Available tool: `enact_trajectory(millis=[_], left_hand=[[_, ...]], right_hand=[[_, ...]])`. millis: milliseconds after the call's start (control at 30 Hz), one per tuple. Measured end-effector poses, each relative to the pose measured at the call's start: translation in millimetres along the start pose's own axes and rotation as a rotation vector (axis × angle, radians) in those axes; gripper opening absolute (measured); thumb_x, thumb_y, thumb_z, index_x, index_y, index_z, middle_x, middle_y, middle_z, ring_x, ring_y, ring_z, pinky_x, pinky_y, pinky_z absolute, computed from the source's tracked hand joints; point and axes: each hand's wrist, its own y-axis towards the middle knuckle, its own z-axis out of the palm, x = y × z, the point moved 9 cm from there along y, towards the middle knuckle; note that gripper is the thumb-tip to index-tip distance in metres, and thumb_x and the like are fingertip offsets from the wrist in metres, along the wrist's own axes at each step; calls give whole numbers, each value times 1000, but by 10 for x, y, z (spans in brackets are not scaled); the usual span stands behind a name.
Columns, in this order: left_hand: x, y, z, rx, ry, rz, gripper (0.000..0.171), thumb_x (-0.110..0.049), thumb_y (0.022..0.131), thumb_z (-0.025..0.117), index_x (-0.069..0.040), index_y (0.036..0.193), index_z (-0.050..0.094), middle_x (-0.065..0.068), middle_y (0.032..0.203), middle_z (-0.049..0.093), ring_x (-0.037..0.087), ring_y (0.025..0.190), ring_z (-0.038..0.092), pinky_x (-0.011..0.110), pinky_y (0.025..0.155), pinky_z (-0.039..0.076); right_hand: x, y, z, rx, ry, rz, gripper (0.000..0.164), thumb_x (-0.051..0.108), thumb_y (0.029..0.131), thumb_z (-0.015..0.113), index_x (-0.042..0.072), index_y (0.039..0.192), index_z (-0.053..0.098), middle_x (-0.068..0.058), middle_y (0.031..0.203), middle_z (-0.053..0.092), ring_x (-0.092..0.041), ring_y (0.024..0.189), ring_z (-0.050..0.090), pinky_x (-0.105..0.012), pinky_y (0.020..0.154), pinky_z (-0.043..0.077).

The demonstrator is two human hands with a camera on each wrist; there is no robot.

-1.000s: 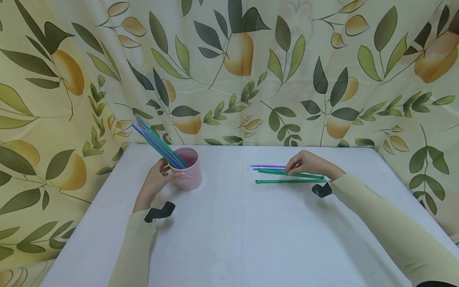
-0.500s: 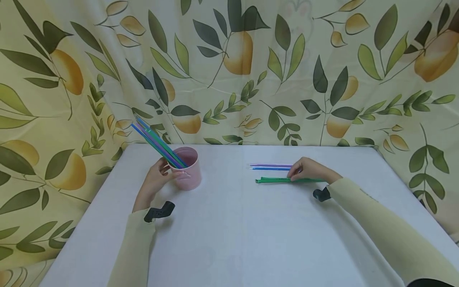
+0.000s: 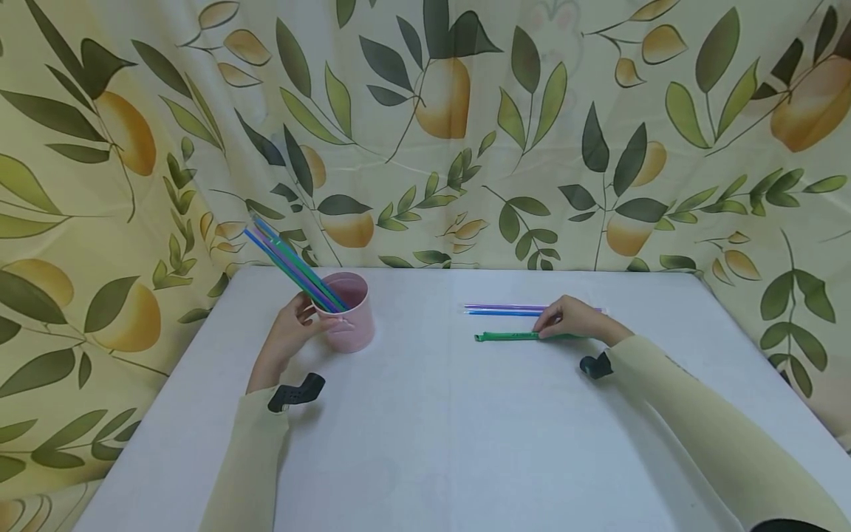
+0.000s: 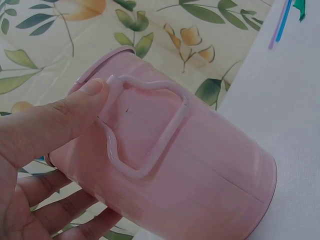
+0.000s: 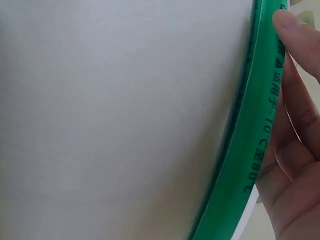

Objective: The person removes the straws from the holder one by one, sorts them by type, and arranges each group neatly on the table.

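Note:
In the head view my left hand (image 3: pixel 289 329) holds the pink bucket (image 3: pixel 352 332) at its near left side. The left wrist view shows the thumb on the bucket wall by a wire handle (image 4: pixel 172 127), the other fingers round the side. Blue, purple and green straws (image 3: pixel 292 262) lean out of the bucket to the left. My right hand (image 3: pixel 575 318) pinches a green printed straw (image 3: pixel 505 336) low over the table. In the right wrist view this green straw (image 5: pixel 245 130) runs down past the thumb and fingers; whether a second green one lies under it I cannot tell.
Behind the green straw, purple and blue straws (image 3: pixel 499 309) lie side by side on the white table (image 3: pixel 412 428), partly hidden by the right hand. A patterned cloth (image 3: pixel 425 185) hangs along the table's back edge.
My right hand has brought the green straw down toward the front, onto or against the other green one, off the blue and purple straws. The left hand and bucket have stayed put.

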Motion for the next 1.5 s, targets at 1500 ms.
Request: enact_trajectory(millis=[1500], left_hand=[[8, 11, 3, 4, -22, 31, 77, -30, 83, 71, -7, 144, 30, 13, 153, 30, 33, 141, 28, 48, 117, 27]], right_hand=[[-39, -300, 61, 26, 27, 57, 12, 10, 80, 72, 10, 91, 75, -3, 89, 71, -9, 74, 54, -18, 67, 50]])
